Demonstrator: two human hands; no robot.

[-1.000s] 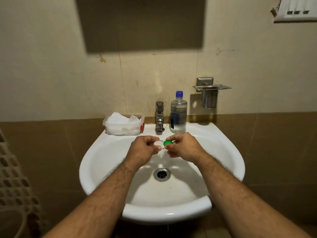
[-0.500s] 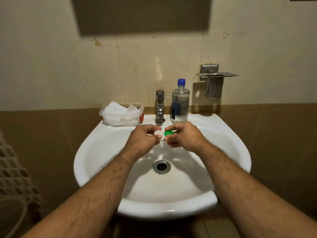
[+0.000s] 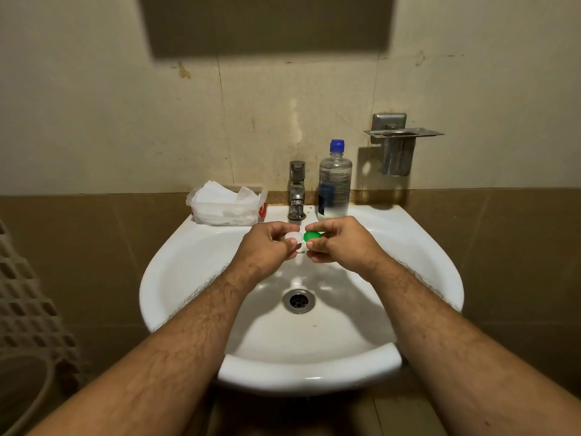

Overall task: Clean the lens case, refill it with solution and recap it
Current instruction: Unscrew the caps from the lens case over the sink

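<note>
Here, a white sink (image 3: 188,278) fills the middle of the view from the head camera, its drain (image 3: 298,300) dry and the tap (image 3: 296,190) at the back not visibly running. Compared with half a second ago the scene sits slightly differently in frame, which suggests the head tilts a little, while both hands stay over the basin in nearly the same pose. On the rim to the left of the tap stands a clear tub of white tissues (image 3: 224,206). To the right of the tap stands the solution bottle (image 3: 334,184), upright, its blue cap on, just behind the right hand. A metal holder (image 3: 399,143) hangs on the wall further right.

The left hand (image 3: 267,247) curls around the white-capped end of the lens case (image 3: 300,251), fingers and thumb pinching the white cap (image 3: 293,236). The right hand (image 3: 342,243) grips the other end, finger and thumb closed on the green cap (image 3: 312,236). The case is held in the air above the basin, between the two hands.

Little has changed, so the judgement is that the caps are still being unscrewed and the task is at its beginning: both caps appear seated, no rinsing has begun and the bottle is untouched.
</note>
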